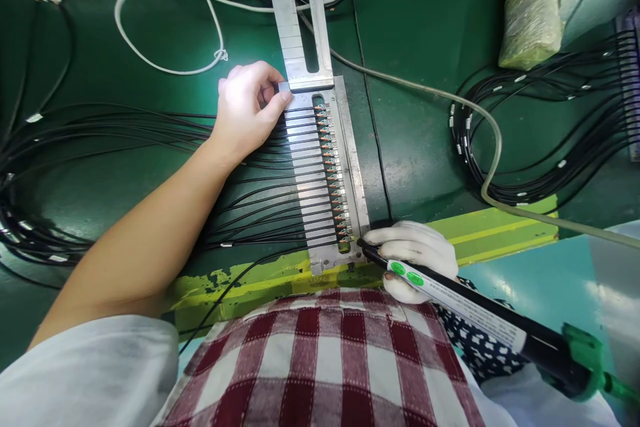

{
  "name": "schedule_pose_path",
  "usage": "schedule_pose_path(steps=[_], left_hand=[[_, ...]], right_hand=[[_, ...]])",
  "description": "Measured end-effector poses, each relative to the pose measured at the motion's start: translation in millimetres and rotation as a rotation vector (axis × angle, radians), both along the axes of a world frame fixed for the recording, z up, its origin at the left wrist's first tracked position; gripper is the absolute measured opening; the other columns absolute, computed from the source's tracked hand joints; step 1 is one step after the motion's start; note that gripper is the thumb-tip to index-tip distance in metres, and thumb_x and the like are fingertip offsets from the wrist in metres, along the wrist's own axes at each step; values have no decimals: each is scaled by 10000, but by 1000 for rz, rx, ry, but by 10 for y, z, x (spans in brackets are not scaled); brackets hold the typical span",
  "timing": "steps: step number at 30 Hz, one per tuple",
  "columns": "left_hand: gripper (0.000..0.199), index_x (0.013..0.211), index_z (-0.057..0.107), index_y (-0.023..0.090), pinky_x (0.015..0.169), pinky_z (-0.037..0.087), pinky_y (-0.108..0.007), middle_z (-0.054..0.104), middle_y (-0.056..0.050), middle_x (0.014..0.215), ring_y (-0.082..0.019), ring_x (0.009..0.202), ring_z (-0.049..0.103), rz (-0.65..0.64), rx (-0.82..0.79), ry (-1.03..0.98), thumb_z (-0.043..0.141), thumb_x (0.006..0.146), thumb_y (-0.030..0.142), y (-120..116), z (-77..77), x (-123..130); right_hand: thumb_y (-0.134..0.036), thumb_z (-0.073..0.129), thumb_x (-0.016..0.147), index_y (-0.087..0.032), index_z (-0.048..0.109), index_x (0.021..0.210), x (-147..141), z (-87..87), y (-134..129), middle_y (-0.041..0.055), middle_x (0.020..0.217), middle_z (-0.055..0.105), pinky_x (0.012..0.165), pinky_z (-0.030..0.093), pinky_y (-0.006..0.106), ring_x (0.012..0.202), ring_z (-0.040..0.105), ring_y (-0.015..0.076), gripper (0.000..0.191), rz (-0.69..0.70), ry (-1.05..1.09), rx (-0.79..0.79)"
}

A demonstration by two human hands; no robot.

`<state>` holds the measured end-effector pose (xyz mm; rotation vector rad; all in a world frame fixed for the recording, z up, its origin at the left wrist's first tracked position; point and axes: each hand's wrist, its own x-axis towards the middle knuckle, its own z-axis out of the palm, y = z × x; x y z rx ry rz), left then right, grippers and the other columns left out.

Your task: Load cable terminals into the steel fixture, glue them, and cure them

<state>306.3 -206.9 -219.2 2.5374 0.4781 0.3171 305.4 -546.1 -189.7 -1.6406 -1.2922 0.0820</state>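
Your left hand pinches metal fixture corner; black cables nearside of those fingers. Your gloved right hand grips black tool, tip just past fingertips.

the worktop is green, the cables black, the fixture silver, the apron checked maroon and white.

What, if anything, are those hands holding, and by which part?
The right hand holds the black pen-like tool near its tip. The left hand touches the metal plate at its upper left corner; whether it grips is unclear.
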Motion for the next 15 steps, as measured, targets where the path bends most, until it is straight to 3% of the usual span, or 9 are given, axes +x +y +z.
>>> schedule_pose_path(steps=[6,15], left_hand=[[308,1006,624,277,967,437,-499,676,-13,880,-275,1064,624,0,-7,16,501,924,547,1,0,0],[301,939,593,212,878,460,-452,584,-23,785,-238,868,591,-21,43,-59,586,926,512,19,-56,22]], right_hand=[[-287,637,856,-209,632,987,-2,5,-7,86,961,789,641,616,316,768,768,204,153,-1,12,3],[-302,616,879,-209,632,972,4,20,2,95,942,791,634,622,316,759,768,203,133,3,1,1]])
